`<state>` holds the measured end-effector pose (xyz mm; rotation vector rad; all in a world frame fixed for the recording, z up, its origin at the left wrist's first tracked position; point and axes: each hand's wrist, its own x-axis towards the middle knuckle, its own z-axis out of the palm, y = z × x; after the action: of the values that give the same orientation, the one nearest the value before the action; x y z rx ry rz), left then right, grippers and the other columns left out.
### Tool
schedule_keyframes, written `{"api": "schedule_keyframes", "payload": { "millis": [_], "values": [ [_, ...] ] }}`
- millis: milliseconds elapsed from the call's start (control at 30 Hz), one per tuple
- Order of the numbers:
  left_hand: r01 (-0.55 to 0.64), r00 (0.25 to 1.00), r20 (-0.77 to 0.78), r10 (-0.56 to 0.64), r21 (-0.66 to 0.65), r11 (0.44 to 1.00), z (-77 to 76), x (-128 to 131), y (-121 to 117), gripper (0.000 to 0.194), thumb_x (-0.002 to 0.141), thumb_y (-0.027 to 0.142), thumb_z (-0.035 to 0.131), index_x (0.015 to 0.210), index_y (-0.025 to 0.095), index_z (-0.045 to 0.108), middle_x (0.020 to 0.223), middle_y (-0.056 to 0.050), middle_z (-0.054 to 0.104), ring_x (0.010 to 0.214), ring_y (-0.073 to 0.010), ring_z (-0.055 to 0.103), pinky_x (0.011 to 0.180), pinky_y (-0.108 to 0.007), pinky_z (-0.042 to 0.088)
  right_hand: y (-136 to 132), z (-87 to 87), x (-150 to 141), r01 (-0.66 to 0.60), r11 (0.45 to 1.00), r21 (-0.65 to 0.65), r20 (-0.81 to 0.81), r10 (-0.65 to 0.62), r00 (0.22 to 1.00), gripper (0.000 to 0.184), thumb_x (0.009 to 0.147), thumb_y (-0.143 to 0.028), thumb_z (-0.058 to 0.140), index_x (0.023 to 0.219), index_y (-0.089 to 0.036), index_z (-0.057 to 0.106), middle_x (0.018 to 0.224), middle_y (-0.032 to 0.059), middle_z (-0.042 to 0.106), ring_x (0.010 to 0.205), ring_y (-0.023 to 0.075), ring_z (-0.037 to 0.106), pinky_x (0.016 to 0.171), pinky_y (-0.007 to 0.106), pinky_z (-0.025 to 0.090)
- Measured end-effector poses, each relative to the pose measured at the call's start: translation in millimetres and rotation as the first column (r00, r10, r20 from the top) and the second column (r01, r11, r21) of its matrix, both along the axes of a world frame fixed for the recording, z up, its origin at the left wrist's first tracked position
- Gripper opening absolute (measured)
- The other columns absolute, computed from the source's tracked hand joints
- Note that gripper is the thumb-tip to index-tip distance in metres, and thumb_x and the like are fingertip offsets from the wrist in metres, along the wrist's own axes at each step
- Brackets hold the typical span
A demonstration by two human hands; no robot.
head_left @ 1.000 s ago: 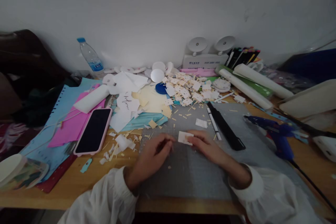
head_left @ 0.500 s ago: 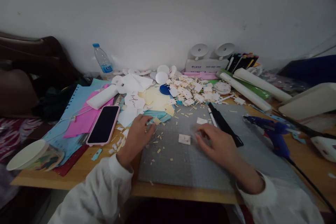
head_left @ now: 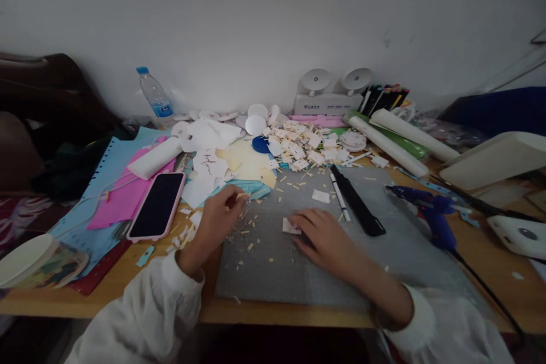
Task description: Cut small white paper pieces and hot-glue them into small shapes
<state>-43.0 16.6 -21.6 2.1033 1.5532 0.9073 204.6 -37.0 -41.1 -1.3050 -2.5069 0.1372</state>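
Note:
My left hand [head_left: 219,213] is pinched shut at the left edge of the grey cutting mat [head_left: 264,278], with a small cream paper piece [head_left: 243,196] at its fingertips. Over the middle of the mat, my right hand [head_left: 326,239] has its fingers and thumb apart. Its fingertips touch the right side of a small white card [head_left: 289,226] lying on the mat and cover part of it. Another white card [head_left: 321,196] lies just behind. Small cream scraps [head_left: 250,247] are scattered between my hands.
A heap of small cards [head_left: 298,145] lies behind the mat. To the right are a white pen [head_left: 340,198], a black cutter-like tool [head_left: 358,205] and a blue glue gun [head_left: 435,213]. A phone [head_left: 157,205], a plastic tub [head_left: 63,264] and a bottle [head_left: 156,94] stand or lie left.
My left fingers have closed on a cream paper piece. My right hand has moved left, and its fingertips now rest on the white card. The whole view has shifted slightly.

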Motion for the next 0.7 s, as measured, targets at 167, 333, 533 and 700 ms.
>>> {"api": "schedule_keyframes", "payload": {
  "millis": [167, 333, 533, 700],
  "values": [
    [0.066, 0.992, 0.118, -0.053, -0.113, 0.991, 14.6, -3, -26, 0.022, 0.090, 0.029, 0.045, 0.081, 0.017, 0.062, 0.072, 0.000, 0.064, 0.068, -0.0129, 0.060, 0.063, -0.022, 0.045, 36, 0.6, -10, -0.001, 0.999, 0.039, -0.010, 0.002, 1.000, 0.019, 0.090, -0.019, 0.049, 0.107, -0.017, 0.058, 0.104, 0.0088, 0.063, 0.097, 0.0234, 0.055, 0.084, 0.039, 0.044],
    [0.171, 0.963, 0.243, -0.115, -0.226, 0.959, 9.2, 2, -39, 0.019, 0.089, 0.025, 0.047, 0.095, 0.018, 0.064, 0.077, -0.001, 0.066, 0.068, -0.0129, 0.061, 0.065, -0.023, 0.047, 39, 7.0, 14, 0.123, 0.987, 0.107, -0.064, -0.116, 0.991, 0.025, 0.091, -0.024, 0.045, 0.112, -0.015, 0.055, 0.111, 0.0127, 0.060, 0.105, 0.0265, 0.053, 0.089, 0.042, 0.042],
    [0.306, 0.948, 0.181, -0.264, -0.278, 0.911, -0.1, 25, -37, 0.018, 0.087, 0.023, 0.049, 0.096, 0.020, 0.064, 0.078, -0.001, 0.068, 0.069, -0.0135, 0.061, 0.064, -0.024, 0.045, 22, 0.4, 78, 0.470, 0.851, 0.235, -0.006, -0.482, 0.876, 0.028, 0.087, -0.030, 0.045, 0.106, -0.014, 0.057, 0.102, 0.0152, 0.061, 0.095, 0.0307, 0.056, 0.085, 0.045, 0.043],
    [0.416, 0.907, 0.069, -0.415, -0.289, 0.862, -5.9, 50, -32, 0.019, 0.089, 0.025, 0.047, 0.099, 0.021, 0.063, 0.076, 0.000, 0.068, 0.066, -0.0138, 0.061, 0.061, -0.023, 0.041, 19, -20.4, 108, 0.579, 0.809, 0.104, 0.068, -0.586, 0.807, 0.034, 0.085, -0.035, 0.046, 0.107, -0.011, 0.054, 0.095, 0.0177, 0.064, 0.088, 0.0314, 0.062, 0.076, 0.043, 0.048]
  ]
}}
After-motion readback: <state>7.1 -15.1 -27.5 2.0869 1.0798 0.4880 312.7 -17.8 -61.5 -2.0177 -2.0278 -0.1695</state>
